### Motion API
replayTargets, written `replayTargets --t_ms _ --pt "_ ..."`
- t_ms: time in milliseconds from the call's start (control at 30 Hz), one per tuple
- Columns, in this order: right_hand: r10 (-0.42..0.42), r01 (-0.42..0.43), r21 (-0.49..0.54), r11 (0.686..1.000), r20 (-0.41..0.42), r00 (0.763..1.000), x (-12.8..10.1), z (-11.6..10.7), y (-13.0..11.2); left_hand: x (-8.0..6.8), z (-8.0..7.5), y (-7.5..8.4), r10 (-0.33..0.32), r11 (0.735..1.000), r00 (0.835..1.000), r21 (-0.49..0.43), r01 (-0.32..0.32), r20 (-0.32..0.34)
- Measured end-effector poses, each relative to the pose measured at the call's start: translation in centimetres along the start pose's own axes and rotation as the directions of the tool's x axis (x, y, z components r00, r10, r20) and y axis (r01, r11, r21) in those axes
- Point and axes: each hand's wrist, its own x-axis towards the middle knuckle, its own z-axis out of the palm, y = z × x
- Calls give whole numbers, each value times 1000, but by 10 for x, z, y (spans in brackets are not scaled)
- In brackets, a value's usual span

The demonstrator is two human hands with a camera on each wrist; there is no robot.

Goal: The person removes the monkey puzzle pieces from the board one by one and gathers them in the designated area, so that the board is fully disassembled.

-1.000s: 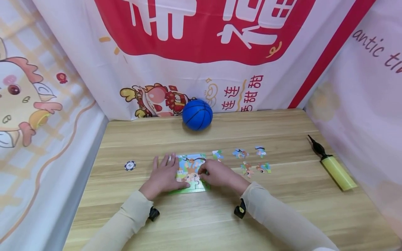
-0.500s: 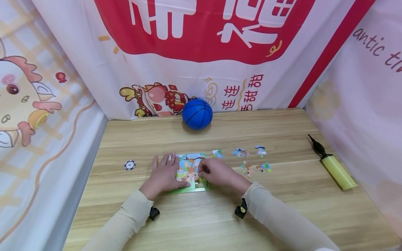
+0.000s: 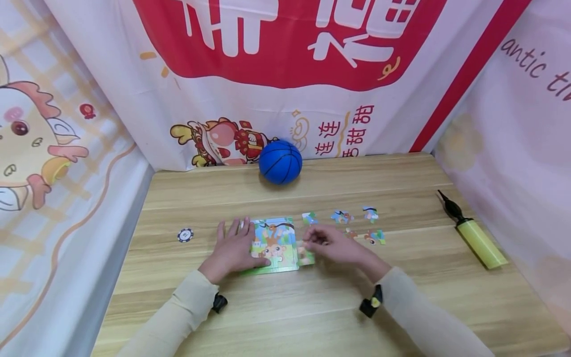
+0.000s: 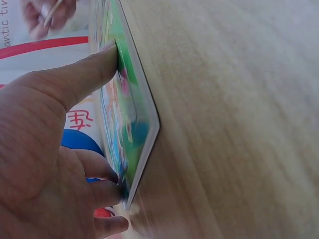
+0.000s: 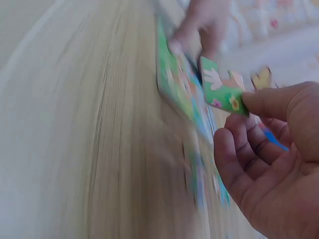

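My left hand (image 3: 232,250) lies on the left side of a picture puzzle (image 3: 285,243) showing a cartoon monkey. In the left wrist view its thumb (image 4: 94,69) presses on the green front border and its fingertips touch the far edge. My right hand (image 3: 336,244) is just right of the puzzle, pinching a puzzle piece (image 5: 222,89) between thumb and fingers. That piece is green with a white shape and small pink and yellow flowers, and it is raised above the table. Its other fingers are curled below it.
Several loose puzzle pieces (image 3: 342,216) lie to the right, some partly hidden behind my right hand. A blue ball (image 3: 280,162) sits at the back against the cloth. A round chip (image 3: 185,235) lies left, and a yellow hand pump (image 3: 481,243) lies far right on the wooden table (image 3: 285,317).
My right hand has lifted the puzzle piece from the puzzle's lower right and carried it rightward, off the puzzle. My left hand has stayed in place.
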Motion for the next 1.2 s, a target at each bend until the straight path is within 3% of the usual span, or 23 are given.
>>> replayTargets --t_ms 100,233,400,933,1067,1200 --pt "15 -15 -14 1000 -36 999 -32 -32 19 1 0 -1 3 1000 1000 -5 -3 2" --pt "118 -122 -28 992 -116 986 -77 -69 44 1 1 -5 4 1000 1000 2 -4 -3" --pt "219 -225 -31 974 -142 965 -110 -91 67 -2 -2 -6 -1 1000 1000 6 1 -6" --pt "228 -264 -179 948 -202 953 -124 -102 84 3 2 0 18 1000 1000 -11 -18 -3" --pt "257 -300 -181 937 -226 939 -126 -106 82 4 1 1 21 1000 1000 -14 -21 2" --pt "241 -282 -162 946 -234 942 -123 -107 76 4 3 1 23 1000 1000 -20 -23 4"
